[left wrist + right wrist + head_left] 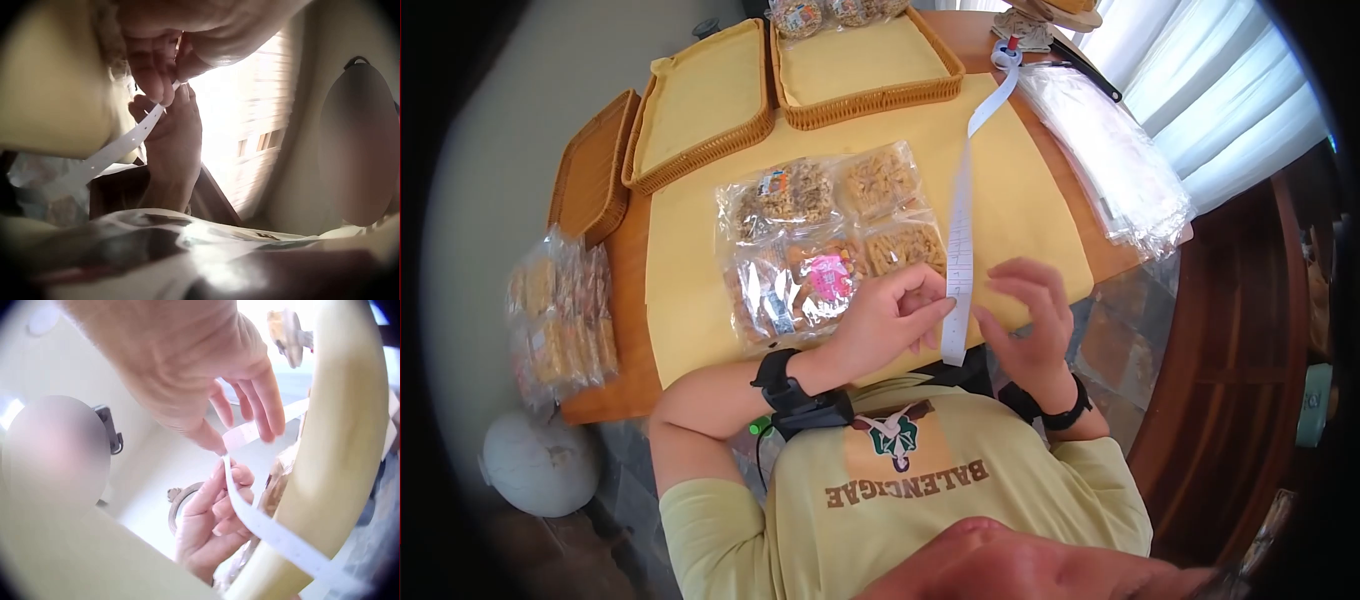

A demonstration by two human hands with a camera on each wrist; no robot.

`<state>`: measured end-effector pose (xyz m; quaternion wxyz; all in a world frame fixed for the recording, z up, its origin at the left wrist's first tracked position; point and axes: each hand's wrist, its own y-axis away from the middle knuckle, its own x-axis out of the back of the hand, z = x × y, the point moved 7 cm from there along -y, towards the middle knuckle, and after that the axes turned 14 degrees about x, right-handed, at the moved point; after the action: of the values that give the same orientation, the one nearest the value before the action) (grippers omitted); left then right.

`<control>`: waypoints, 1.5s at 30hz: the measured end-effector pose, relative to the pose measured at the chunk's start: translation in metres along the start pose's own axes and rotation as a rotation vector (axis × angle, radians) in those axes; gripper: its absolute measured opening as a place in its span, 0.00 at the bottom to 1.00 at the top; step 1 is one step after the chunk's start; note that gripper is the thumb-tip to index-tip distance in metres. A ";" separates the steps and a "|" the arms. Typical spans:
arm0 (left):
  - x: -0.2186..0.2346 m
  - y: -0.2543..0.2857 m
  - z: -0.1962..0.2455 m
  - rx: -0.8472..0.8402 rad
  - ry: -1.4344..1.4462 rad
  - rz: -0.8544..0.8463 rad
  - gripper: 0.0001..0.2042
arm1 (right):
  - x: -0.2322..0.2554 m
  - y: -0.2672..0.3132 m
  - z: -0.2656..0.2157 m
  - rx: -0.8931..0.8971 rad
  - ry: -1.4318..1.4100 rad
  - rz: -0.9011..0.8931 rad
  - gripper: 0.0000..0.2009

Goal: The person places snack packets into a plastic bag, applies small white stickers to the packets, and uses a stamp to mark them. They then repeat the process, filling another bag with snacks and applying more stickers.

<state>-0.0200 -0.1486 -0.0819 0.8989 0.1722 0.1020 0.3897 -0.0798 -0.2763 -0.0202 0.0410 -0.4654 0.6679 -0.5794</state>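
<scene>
A long white tape (958, 270) with fine printed marks runs down from a small roll (1005, 56) at the table's far right. My left hand (890, 312) pinches it near its lower end, between thumb and fingers; in the left wrist view the tape (119, 147) slants away from those fingertips (167, 94). Just right of the tape is my right hand (1035, 318), fingers bent and apart from the thumb. The right wrist view has its thumb tip right at the pinched spot. Left of the tape lie clear packs of snacks (825, 235), one with a pink label.
Paper-lined wicker trays (700, 100) stand at the back, one bearing bagged snacks (840, 14). A smaller brown tray (595, 165) and more snack packs (560, 310) are at the left. Clear plastic bags (1105, 150) lie along the right edge; a wooden shelf (1240, 400) stands beyond.
</scene>
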 end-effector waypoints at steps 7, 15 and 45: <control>0.002 0.004 0.003 -0.154 -0.101 0.070 0.04 | -0.020 0.005 -0.011 0.080 -0.008 -0.194 0.14; 0.001 0.006 0.005 -0.274 -0.152 0.109 0.02 | -0.020 0.012 -0.007 0.025 -0.091 -0.123 0.11; 0.103 0.087 0.064 -0.672 -0.885 0.437 0.13 | -0.174 -0.054 -0.011 -0.591 -1.099 -1.098 0.09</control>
<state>0.0125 -0.0321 0.0055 0.7603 0.0413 -0.4491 0.4676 0.0429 -0.1464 -0.0575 -0.0514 -0.9333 0.3553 -0.0079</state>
